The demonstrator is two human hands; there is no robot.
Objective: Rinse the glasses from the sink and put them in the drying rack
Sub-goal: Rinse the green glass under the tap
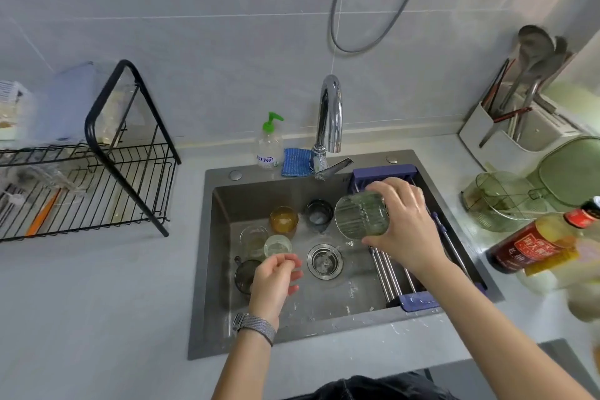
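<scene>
A: Where is the right hand [402, 221]?
B: Over the right side of the sink [207, 237], gripping a clear ribbed glass [362, 216]. Its fingers [386, 187] and thumb curl round the glass, which is tipped on its side, mouth facing left, above the roll-up rack [394, 273] laid across the sink's right edge.

A: And the left hand [276, 276]?
B: Low over the sink's front-left part, fingers loosely curled, holding nothing that I can see.

A: What lies in the sink?
B: An amber glass [283, 221], a dark glass [319, 216], two clear glasses [277, 245] and a dark mug [243, 274], all left of the drain [324, 261].

A: The drying rack [97, 185]?
B: Black wire, standing on the table beyond the sink's left edge, well apart from the held glass.
</scene>
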